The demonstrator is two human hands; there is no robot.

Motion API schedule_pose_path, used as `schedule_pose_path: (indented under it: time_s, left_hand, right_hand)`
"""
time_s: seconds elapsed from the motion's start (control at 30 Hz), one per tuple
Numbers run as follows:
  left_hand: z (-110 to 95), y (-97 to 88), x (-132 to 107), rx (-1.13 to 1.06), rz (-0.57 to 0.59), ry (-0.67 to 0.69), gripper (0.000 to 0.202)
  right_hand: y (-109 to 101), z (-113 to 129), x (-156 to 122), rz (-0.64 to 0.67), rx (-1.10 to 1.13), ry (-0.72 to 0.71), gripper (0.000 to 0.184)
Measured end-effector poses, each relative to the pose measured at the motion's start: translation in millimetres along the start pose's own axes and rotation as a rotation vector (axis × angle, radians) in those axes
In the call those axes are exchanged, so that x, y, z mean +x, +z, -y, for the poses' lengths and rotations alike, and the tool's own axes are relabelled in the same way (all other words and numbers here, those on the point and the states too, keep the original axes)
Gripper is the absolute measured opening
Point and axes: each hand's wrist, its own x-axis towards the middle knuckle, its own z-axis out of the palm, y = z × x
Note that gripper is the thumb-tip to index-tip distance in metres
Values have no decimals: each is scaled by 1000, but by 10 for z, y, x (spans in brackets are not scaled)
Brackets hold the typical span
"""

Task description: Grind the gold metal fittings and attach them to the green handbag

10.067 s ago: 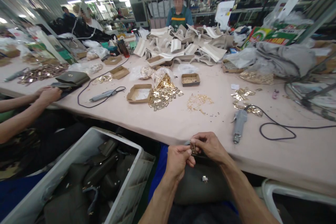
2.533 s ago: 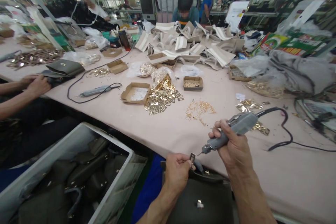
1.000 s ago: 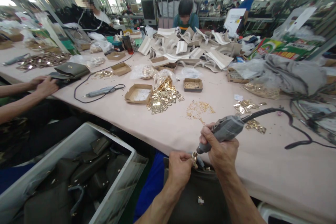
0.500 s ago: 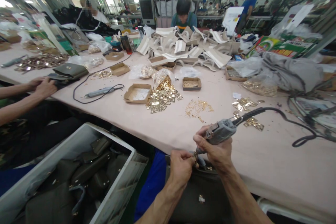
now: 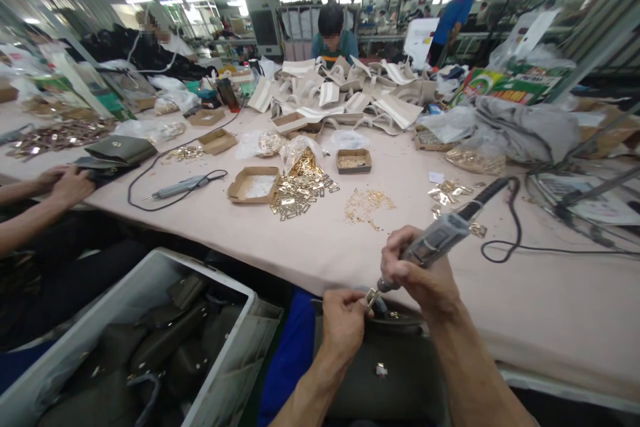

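Note:
Gripped in my right hand is a grey electric screwdriver, its cord rising from the back end and its nose tilted down to the left. My left hand pinches a small gold rectangular metal plate between thumb and fingertips, close to the screwdriver's nose; whether the bit touches it I cannot tell. Below both hands a dark olive bag lies at the table's front edge, with a small metal clasp on its face. On the table beyond lies a scatter of tiny gold screws.
A pile of gold plates lies mid-table beside open cardboard boxes. A white crate of olive bags stands at the left. A second screwdriver lies near a co-worker's hands. Pale bag pieces are heaped behind.
The screwdriver in my right hand has moved slightly right and back from the gold plate, which now shows more clearly in my left fingers. The view has shifted a little to the right.

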Motion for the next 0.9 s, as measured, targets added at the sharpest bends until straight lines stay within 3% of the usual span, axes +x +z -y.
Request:
schedule_pose_path:
  time_s: [0.1, 0.23, 0.33, 0.53, 0.67, 0.77, 0.9]
  left_hand:
    - [-55, 1, -71, 62, -28, 89, 20]
    - [-44, 28, -161, 454, -134, 444, 15]
    - [55, 81, -164, 613, -195, 637, 13]
    - [252, 171, -75, 663, -247, 804, 23]
    - [234, 162, -61, 588, -271, 800, 24]
    - [184, 92, -91, 516, -258, 675, 19]
    - [209, -58, -141, 316, -6, 389, 26]
  right_hand:
    - [-70, 122, 64, -100, 89, -110, 27]
    - [-183, 193, 97, -251, 116, -185, 25]
    - [-231, 199, 82, -311, 145, -214, 26]
    - [-234, 177, 85, -434, 133, -239, 26]
    - [-260, 135, 152, -588, 218, -183, 29]
    - [-333, 95, 238, -700, 339, -107, 33]
    - [-504, 45, 377, -742, 471, -91, 35]
